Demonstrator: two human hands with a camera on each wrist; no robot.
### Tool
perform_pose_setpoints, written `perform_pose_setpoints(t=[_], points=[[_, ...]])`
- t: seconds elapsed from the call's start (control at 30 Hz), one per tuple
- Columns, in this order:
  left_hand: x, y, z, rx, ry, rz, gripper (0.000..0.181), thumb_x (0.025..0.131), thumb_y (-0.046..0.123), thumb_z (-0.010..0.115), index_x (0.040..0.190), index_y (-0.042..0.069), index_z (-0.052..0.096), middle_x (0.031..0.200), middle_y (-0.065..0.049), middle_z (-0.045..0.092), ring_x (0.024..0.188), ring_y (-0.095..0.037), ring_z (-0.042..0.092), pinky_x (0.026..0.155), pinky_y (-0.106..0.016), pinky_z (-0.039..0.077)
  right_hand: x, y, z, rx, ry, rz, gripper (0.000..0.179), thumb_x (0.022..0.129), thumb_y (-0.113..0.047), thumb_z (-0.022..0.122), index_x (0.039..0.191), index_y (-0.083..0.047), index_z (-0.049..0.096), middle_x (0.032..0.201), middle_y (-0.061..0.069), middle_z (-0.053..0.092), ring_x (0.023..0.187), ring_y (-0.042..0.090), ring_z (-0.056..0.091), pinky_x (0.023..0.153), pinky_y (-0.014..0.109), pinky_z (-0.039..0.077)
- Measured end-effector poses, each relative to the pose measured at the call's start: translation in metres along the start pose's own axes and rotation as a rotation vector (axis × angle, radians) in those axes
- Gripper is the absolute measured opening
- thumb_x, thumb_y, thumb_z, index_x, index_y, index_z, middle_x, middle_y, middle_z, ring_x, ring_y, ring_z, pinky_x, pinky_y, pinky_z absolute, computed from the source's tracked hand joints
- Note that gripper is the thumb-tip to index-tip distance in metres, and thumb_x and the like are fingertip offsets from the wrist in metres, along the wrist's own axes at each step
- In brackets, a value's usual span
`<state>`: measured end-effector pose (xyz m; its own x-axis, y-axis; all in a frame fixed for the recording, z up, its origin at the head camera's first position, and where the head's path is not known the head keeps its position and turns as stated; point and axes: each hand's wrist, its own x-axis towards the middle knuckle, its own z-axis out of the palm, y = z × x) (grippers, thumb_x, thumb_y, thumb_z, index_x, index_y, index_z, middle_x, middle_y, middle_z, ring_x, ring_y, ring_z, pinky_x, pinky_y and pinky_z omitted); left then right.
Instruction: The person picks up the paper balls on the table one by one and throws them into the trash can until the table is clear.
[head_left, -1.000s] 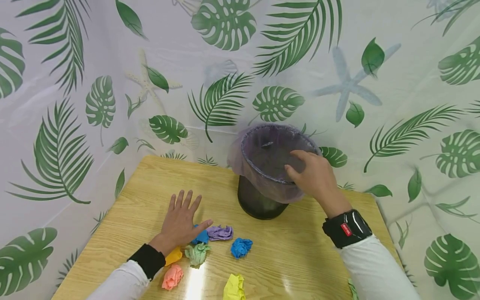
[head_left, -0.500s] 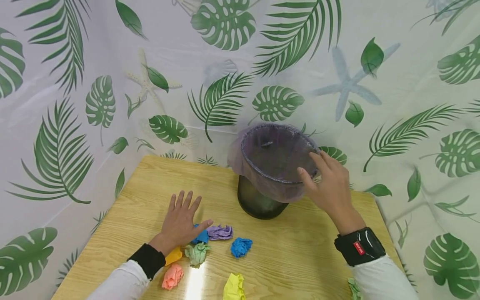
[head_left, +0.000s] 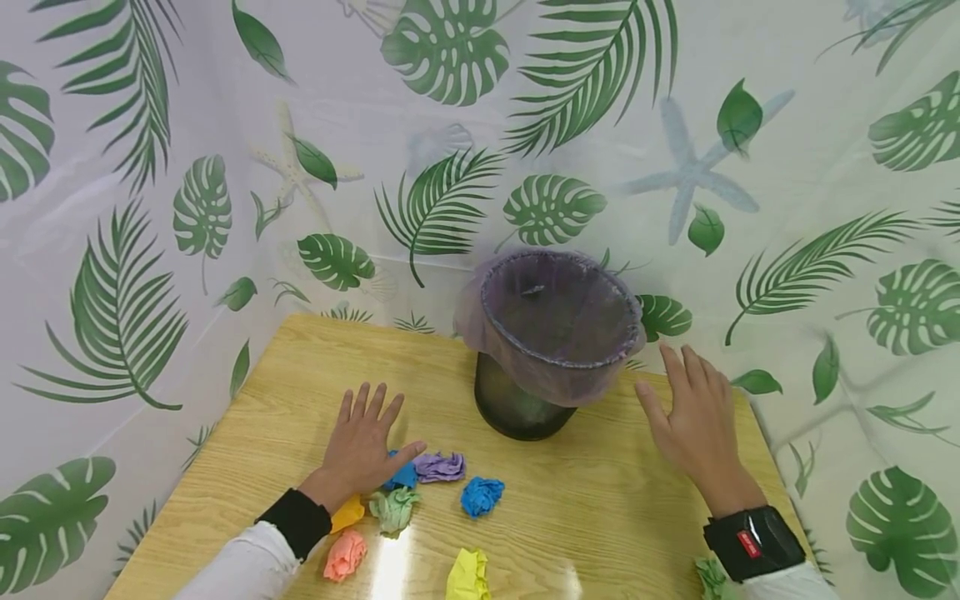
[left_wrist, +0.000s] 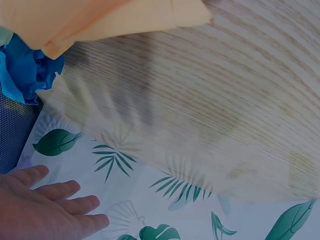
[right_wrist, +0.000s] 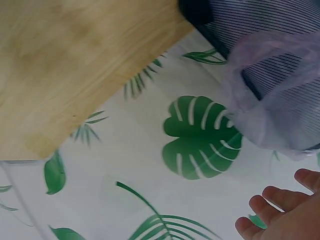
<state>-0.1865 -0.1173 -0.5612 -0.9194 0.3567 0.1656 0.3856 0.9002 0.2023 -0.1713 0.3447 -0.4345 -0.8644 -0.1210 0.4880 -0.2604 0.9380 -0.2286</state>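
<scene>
A dark mesh wastebasket (head_left: 525,408) stands toward the back of the table, lined with a thin purple bag (head_left: 577,383) folded over its rim. My right hand (head_left: 697,425) is to the right of the basket, fingers spread and holding nothing. On the left, my left hand (head_left: 362,442) is spread flat, its thumb over a blue crumpled paper (head_left: 402,475). Close by lie a purple crumpled paper (head_left: 440,467), a pale green one (head_left: 393,508) and an orange one (head_left: 348,512), partly hidden by the left wrist.
Another blue paper ball (head_left: 482,496) lies in front of the basket. Nearer are a salmon ball (head_left: 346,556) and a yellow one (head_left: 468,575). A green paper (head_left: 710,577) sits by the right wrist. A leaf-print sheet (head_left: 450,208) hangs behind the wooden table (head_left: 600,500).
My right hand has drawn back from over the basket's opening, to the right and toward me, its fingers straightening. The left hand has stayed in place.
</scene>
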Motion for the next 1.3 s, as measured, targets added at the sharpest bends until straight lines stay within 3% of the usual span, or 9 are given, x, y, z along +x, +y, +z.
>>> perform_pose_setpoints(t=[0.23,0.53,0.93,1.07,1.2,1.3], points=[[-0.001,0.0,0.001,-0.003,-0.01,-0.008,0.091,0.095,0.076,0.046,0.159,0.012,0.039,0.164,-0.023,0.03,0.153,-0.046,0.017,0.125,-0.061,0.002,-0.034,0.023,0.009,-0.019,-0.037,0.033,0.064,0.105,-0.041,0.054,0.154,0.0,0.041,0.151,0.037,0.039,0.132,0.059,0.037,0.105,0.076,0.023],[-0.002,-0.002,0.005,-0.007,0.014,0.003,0.09,0.095,0.075,0.047,0.159,0.012,0.041,0.163,-0.023,0.032,0.152,-0.047,0.021,0.124,-0.061,0.004,-0.078,0.053,0.03,-0.094,-0.189,0.116,0.067,0.107,-0.047,0.05,0.155,-0.002,0.04,0.148,0.039,0.039,0.129,0.062,0.037,0.1,0.077,0.026],[-0.004,-0.003,0.007,-0.013,-0.021,-0.001,0.088,0.096,0.073,0.047,0.158,0.011,0.041,0.161,-0.024,0.036,0.151,-0.048,0.023,0.124,-0.062,0.005,-0.117,0.07,0.05,-0.069,-0.334,0.224,0.073,0.107,-0.054,0.042,0.16,-0.004,0.032,0.153,0.04,0.031,0.135,0.064,0.027,0.104,0.081,0.017],[-0.006,-0.001,0.005,-0.032,-0.06,0.012,0.083,0.098,0.067,0.052,0.155,0.008,0.045,0.155,-0.024,0.044,0.146,-0.047,0.034,0.124,-0.06,0.016,-0.122,0.073,0.054,-0.063,-0.334,0.23,0.073,0.107,-0.055,0.042,0.16,-0.006,0.032,0.153,0.04,0.031,0.136,0.064,0.026,0.104,0.082,0.015],[-0.009,0.001,0.004,-0.107,-0.109,0.08,0.069,0.099,0.051,0.062,0.149,0.005,0.052,0.145,-0.023,0.054,0.134,-0.045,0.05,0.114,-0.059,0.036,-0.125,0.074,0.056,-0.055,-0.336,0.239,0.073,0.107,-0.055,0.043,0.161,-0.006,0.031,0.154,0.04,0.03,0.136,0.065,0.025,0.104,0.083,0.014],[-0.012,0.0,0.002,-0.152,-0.154,0.133,0.06,0.098,0.042,0.065,0.146,0.007,0.055,0.141,-0.02,0.058,0.127,-0.043,0.055,0.107,-0.06,0.044,-0.126,0.074,0.057,-0.05,-0.343,0.244,0.074,0.107,-0.055,0.043,0.162,-0.007,0.029,0.154,0.04,0.029,0.137,0.065,0.024,0.105,0.083,0.013]])
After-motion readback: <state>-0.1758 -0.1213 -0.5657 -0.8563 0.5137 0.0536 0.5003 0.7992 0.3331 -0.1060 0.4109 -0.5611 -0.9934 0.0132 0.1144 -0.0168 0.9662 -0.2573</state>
